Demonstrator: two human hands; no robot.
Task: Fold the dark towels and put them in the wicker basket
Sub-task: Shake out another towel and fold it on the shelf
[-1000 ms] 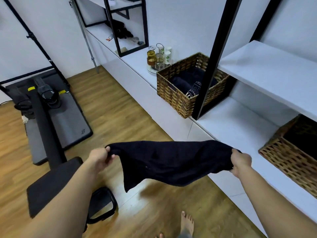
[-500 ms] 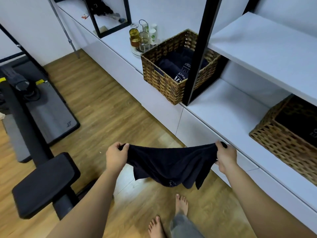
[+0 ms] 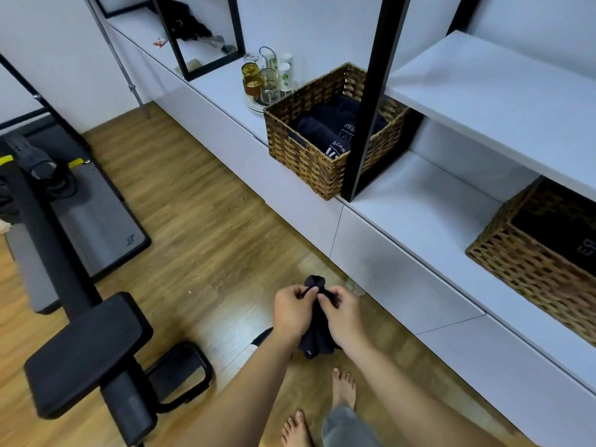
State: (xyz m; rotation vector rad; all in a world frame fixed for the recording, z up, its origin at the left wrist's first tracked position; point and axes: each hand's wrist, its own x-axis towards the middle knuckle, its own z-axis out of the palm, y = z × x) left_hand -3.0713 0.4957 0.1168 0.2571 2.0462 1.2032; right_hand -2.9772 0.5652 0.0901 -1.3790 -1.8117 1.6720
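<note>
Pinching together: left hand and right hand, fingertips meeting at the top edge of the dark towel.
Left hand: fingers curled, thumb and forefinger nipping the cloth.
Right hand: fingers curled the same way, just beside the left, nipping the same edge.
Dark towel: doubled over, hanging in a narrow bunch between the two wrists, a small loop of cloth poking up above the fingertips; held in the air over the wooden floor, in front of the white cabinet.
Feet: bare feet below the towel on the floor.
Wicker basket: well apart from the hands, up on the cabinet top beside a black post; folded dark towels with white lettering lying inside.
Second basket: at the right edge, under the white shelf, dark cloth inside.
Behind the first basket: tray of glasses and bottles.
Left side: black padded bench and grey mat.
</note>
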